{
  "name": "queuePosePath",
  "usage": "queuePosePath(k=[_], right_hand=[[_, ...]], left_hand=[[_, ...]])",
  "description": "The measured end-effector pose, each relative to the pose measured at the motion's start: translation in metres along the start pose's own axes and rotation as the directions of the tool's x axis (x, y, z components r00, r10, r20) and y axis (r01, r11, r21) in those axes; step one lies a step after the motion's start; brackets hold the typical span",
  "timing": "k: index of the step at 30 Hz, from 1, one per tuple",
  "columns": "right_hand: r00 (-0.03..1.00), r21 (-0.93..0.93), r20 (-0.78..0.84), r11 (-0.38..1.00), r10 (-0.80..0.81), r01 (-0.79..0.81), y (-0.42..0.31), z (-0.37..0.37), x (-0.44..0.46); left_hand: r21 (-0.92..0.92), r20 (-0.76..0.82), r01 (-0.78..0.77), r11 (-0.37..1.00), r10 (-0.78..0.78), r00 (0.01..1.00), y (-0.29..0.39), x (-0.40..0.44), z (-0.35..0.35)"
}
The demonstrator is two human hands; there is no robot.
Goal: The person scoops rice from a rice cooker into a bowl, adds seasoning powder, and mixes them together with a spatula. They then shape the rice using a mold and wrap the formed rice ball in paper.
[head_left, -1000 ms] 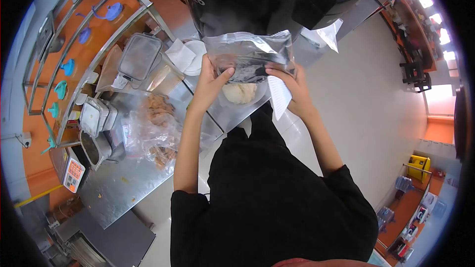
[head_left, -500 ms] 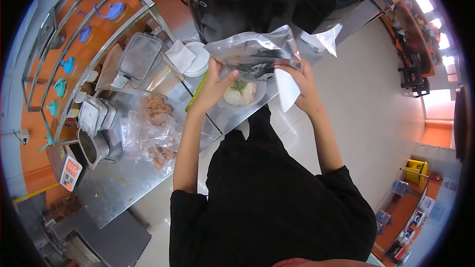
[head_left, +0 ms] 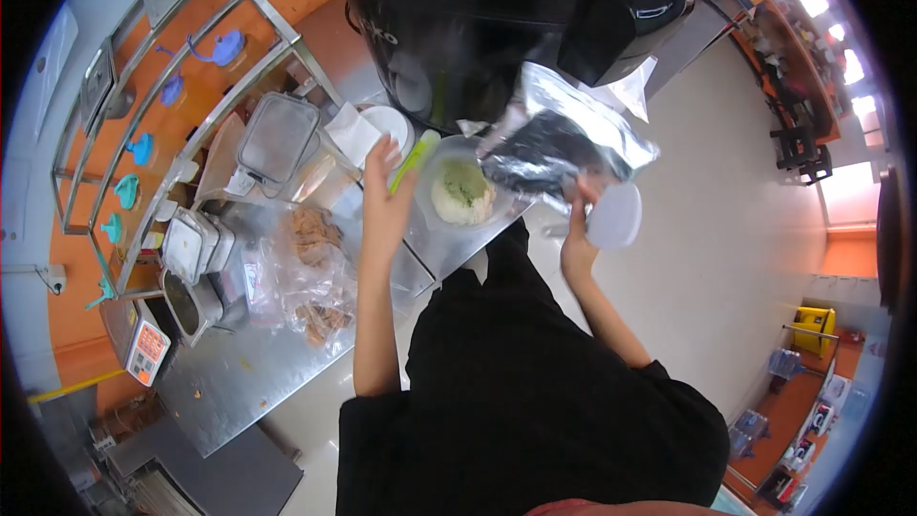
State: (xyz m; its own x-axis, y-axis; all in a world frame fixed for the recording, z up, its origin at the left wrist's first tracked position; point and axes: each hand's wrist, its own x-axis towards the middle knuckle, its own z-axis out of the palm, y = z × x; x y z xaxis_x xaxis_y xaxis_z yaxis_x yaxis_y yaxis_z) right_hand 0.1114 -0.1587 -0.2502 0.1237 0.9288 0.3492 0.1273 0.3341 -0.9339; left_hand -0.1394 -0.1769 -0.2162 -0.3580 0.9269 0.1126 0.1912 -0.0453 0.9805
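My right hand (head_left: 578, 241) grips a silver foil bag (head_left: 564, 139), which tilts over the right side of a bowl. Beside its fingers is a round white lid-like piece (head_left: 614, 217), apparently held in the same hand. The clear bowl (head_left: 430, 210) stands on the metal table and holds a pale, whitish food (head_left: 463, 203) with green flakes or powder (head_left: 464, 182) on top. Left of the bowl, my left hand (head_left: 385, 186) is raised with its fingers apart and nothing in it. A bright green handle-like strip (head_left: 414, 162) lies close by its fingertips; touching or apart, I cannot tell.
A large black appliance (head_left: 478, 29) stands behind the bowl. Leftward on the table are plastic bags of brown food (head_left: 320, 239), a lidded clear container (head_left: 277, 139), stacked metal tins (head_left: 196, 239) and a scale (head_left: 148, 349). Squeeze bottles hang on a metal rack (head_left: 258, 0).
My left hand has let go of the bag and moved left. My right hand has tilted the bag and swung it rightward. More green now covers the pale food.
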Motion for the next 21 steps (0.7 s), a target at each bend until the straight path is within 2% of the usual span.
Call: queuePosePath(k=[1, 3, 4, 5, 7, 8, 9, 10, 11, 12, 13, 14, 16, 17, 18, 19, 20, 21], right_hand=[[0.973, 0.188, -0.081, 0.962, 0.214, -0.196, -0.012, 0.008, -0.016], [0.876, 0.510, -0.123, 0.786, 0.467, -0.348, 0.000, 0.016, -0.036], [0.792, 0.611, -0.092, 0.663, 0.603, -0.433, -0.001, 0.018, -0.042], [0.768, 0.659, -0.009, 0.582, 0.640, -0.477, -0.006, 0.021, -0.044], [0.718, 0.733, 0.084, 0.445, 0.691, -0.514, -0.016, 0.027, -0.039], [0.729, 0.755, 0.127, 0.411, 0.672, -0.510, -0.019, 0.031, -0.035], [0.690, 0.759, 0.113, 0.386, 0.715, -0.524, -0.019, 0.033, -0.032], [0.711, 0.811, 0.165, 0.317, 0.684, -0.493, -0.023, 0.038, -0.027], [0.725, 0.829, 0.225, 0.264, 0.650, -0.494, -0.004, 0.038, -0.034], [0.721, 0.835, 0.281, 0.209, 0.633, -0.509, -0.012, 0.041, -0.035], [0.774, 0.819, 0.216, 0.321, 0.596, -0.475, -0.019, 0.038, -0.049], [0.717, 0.805, 0.277, 0.253, 0.640, -0.537, -0.020, 0.039, -0.050], [0.668, 0.699, 0.446, 0.234, 0.595, -0.676, -0.027, 0.040, -0.050], [0.689, 0.630, 0.498, 0.327, 0.526, -0.705, -0.022, 0.041, -0.056], [0.609, 0.525, 0.585, 0.322, 0.535, -0.787, -0.011, 0.044, -0.063], [0.697, 0.543, 0.611, 0.442, 0.376, -0.714, -0.034, 0.040, -0.059], [0.720, 0.518, 0.612, 0.522, 0.327, -0.678, -0.031, 0.047, -0.059], [0.738, 0.493, 0.617, 0.597, 0.273, -0.633, -0.029, 0.050, -0.063]], left_hand=[[0.037, -0.044, 0.045, 0.998, -0.043, 0.998, 0.002, -0.010, 0.000], [0.079, 0.028, 0.181, 0.980, -0.183, 0.983, -0.001, -0.033, 0.005], [0.149, 0.144, 0.203, 0.968, -0.224, 0.964, 0.008, -0.043, 0.010], [0.222, 0.257, 0.215, 0.951, -0.270, 0.928, 0.018, -0.052, 0.016], [0.085, 0.376, 0.227, 0.970, -0.243, 0.894, 0.017, -0.065, 0.037], [0.020, 0.401, 0.301, 0.954, -0.283, 0.871, 0.016, -0.065, 0.048], [-0.042, 0.441, 0.370, 0.928, -0.315, 0.840, 0.015, -0.066, 0.057], [-0.101, 0.424, 0.293, 0.951, -0.225, 0.877, 0.003, -0.069, 0.067], [-0.015, 0.396, 0.089, 0.996, -0.076, 0.915, -0.001, -0.067, 0.075], [-0.081, 0.365, 0.038, 0.996, -0.006, 0.931, -0.004, -0.066, 0.081], [-0.028, 0.343, -0.028, 0.999, 0.036, 0.939, -0.001, -0.073, 0.082], [-0.354, 0.287, 0.181, 0.918, -0.078, 0.955, -0.006, -0.073, 0.085], [-0.149, 0.270, 0.111, 0.983, -0.067, 0.960, 0.018, -0.068, 0.070], [-0.145, 0.208, 0.089, 0.985, -0.058, 0.976, 0.020, -0.067, 0.062], [-0.137, 0.133, 0.075, 0.988, -0.057, 0.990, 0.019, -0.069, 0.053], [-0.108, 0.047, 0.135, 0.985, -0.131, 0.990, 0.015, -0.074, 0.043], [-0.085, -0.039, 0.202, 0.976, -0.206, 0.978, 0.009, -0.072, 0.028], [-0.180, -0.158, 0.288, 0.941, -0.317, 0.935, -0.001, -0.073, 0.017]])
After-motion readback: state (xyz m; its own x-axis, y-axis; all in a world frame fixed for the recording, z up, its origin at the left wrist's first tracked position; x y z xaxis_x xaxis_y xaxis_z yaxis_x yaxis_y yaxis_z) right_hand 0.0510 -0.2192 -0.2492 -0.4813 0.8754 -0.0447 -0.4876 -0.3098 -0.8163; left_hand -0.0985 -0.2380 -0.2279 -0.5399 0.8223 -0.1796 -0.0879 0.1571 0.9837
